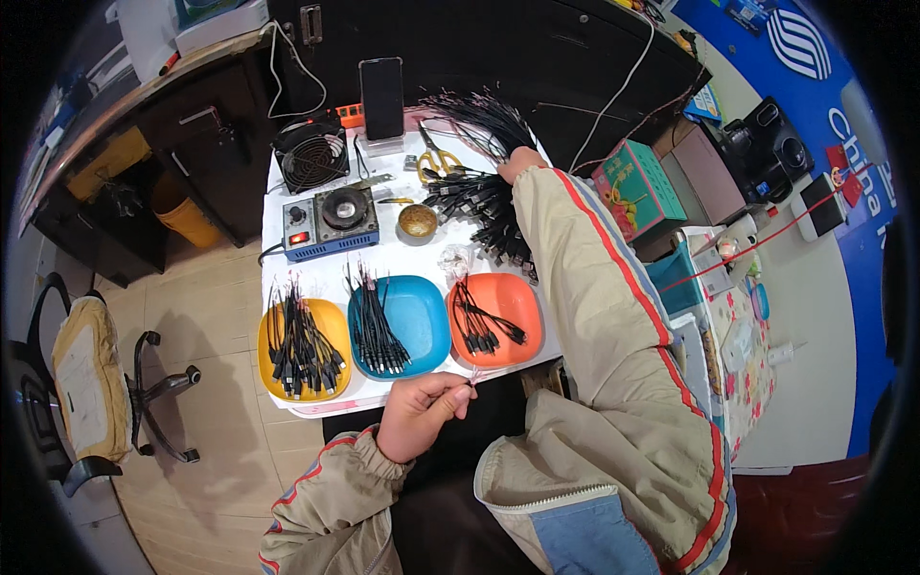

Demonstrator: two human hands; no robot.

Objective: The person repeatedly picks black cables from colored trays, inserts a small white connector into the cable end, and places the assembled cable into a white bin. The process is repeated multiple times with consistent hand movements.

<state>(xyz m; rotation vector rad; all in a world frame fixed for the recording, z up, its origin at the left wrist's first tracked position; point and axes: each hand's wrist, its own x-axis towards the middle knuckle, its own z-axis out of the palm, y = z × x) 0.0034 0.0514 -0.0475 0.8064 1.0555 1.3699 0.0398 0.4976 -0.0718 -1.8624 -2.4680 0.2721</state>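
Observation:
Close to the table's near edge, my left hand point(422, 412) is closed in a pinch, with thin wire ends point(473, 378) poking out past the fingertips. My right hand point(522, 163) reaches to the far right of the table. Its fingers curl on a large bundle of black USB cables point(476, 195), partly hidden by the hand and sleeve. Loose wire ends fan out behind it. Three trays stand in front of me: a yellow tray point(338, 321) and a blue tray point(426, 302) with several cables each, and an orange tray point(517, 297) holding a smaller group.
Behind the trays sit a blue soldering pot unit point(333, 236) with a lit red switch, a small round bowl point(417, 221) and a black fan point(312, 156). Yellow-handled scissors point(434, 158) lie near an upright phone point(381, 101). A green and pink box point(637, 187) stands right.

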